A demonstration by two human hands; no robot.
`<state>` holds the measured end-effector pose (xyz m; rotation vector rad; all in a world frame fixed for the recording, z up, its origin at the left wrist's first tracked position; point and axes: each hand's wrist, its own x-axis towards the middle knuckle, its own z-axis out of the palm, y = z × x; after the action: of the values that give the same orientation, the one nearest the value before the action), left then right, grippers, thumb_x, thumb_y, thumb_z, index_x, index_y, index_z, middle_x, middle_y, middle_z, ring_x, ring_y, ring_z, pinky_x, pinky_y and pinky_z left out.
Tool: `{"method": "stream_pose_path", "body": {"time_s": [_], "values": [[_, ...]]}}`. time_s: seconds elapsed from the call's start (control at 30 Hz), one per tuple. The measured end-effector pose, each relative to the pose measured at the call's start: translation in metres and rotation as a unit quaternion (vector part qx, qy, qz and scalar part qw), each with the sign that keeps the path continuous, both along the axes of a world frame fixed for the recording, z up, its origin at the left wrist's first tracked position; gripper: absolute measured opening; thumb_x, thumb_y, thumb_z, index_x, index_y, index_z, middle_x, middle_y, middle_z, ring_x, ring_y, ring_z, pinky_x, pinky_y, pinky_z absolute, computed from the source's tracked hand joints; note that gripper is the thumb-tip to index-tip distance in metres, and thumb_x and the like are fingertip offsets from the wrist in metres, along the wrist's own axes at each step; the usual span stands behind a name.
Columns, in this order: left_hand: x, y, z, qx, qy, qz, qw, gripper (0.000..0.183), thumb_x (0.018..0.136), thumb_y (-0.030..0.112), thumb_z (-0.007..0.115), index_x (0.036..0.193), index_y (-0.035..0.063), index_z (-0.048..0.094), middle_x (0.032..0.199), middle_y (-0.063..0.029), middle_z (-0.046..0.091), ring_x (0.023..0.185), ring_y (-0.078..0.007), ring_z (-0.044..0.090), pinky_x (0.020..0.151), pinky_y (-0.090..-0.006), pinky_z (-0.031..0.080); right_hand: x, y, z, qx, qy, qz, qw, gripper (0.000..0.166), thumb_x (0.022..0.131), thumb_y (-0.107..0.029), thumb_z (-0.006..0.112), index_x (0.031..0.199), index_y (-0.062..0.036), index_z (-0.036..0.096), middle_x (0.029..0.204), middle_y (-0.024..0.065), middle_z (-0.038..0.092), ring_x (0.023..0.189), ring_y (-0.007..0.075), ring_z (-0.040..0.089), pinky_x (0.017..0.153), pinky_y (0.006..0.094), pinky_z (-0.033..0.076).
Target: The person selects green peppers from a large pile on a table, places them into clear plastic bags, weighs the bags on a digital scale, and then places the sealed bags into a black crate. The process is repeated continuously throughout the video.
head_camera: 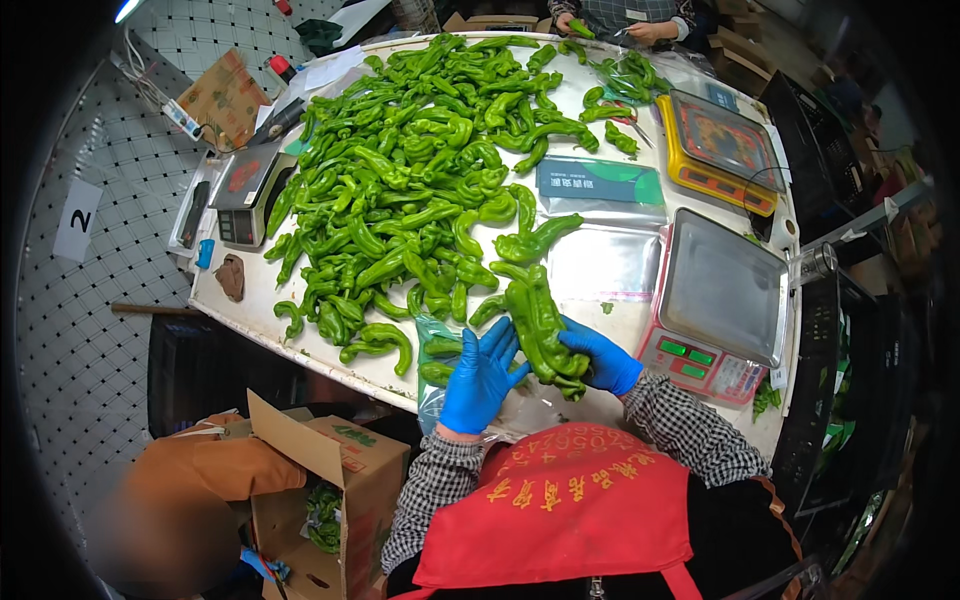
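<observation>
In a blue glove, my right hand (600, 358) grips a bunch of long green peppers (538, 322) from the side, above the near edge of the table. My left hand (480, 379), also gloved in blue, faces the bunch with its fingers apart; whether its fingertips touch the peppers I cannot tell. Just left of it lies a clear and green plastic bag (429, 394) with some peppers inside, partly hidden by the hand. Beyond both hands spreads a large heap of loose green peppers (405, 180) on the white table (247, 300).
Right of the heap lie flat plastic bags (600, 259) and printed bags (600, 184). A red scale (724, 289) and a yellow scale (724, 142) line the right side; another scale (244, 191) stands left. Another person's hands (649, 31) work across the table. A cardboard box (375, 457) stands lower left, beside a crouching person.
</observation>
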<state>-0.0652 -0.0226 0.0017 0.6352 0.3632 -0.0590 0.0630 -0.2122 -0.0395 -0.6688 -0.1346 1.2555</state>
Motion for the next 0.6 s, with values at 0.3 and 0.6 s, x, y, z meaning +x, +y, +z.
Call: {"method": "stream_pose_path", "body": {"time_s": [0.3, 0.6], "values": [[-0.003, -0.018, 0.007, 0.227, -0.027, 0.065, 0.971, 0.045, 0.106, 0.030, 0.049, 0.137, -0.0022, 0.052, 0.139, -0.0178, 0.056, 0.132, -0.0293, 0.053, 0.109, -0.0435, 0.044, 0.004, -0.027, -0.023, 0.091, 0.149, -0.042, 0.984, 0.061, 0.106, -0.042, 0.044, 0.154, -0.0076, 0.031, 0.148, 0.0230, 0.045, 0.131, 0.0445, 0.052, 0.099, 0.0483, 0.054], [-0.001, -0.054, -0.015, 0.801, -0.008, 0.063, 0.595, 0.095, 0.079, 0.031, 0.084, 0.152, 0.0000, 0.032, 0.140, -0.0268, 0.047, 0.128, -0.0386, 0.049, 0.106, -0.0455, 0.041, 0.018, -0.051, -0.021, 0.051, 0.151, -0.123, 0.980, 0.059, 0.104, -0.039, 0.049, 0.150, -0.0048, 0.038, 0.145, 0.0241, 0.049, 0.130, 0.0439, 0.052, 0.098, 0.0470, 0.054]]}}
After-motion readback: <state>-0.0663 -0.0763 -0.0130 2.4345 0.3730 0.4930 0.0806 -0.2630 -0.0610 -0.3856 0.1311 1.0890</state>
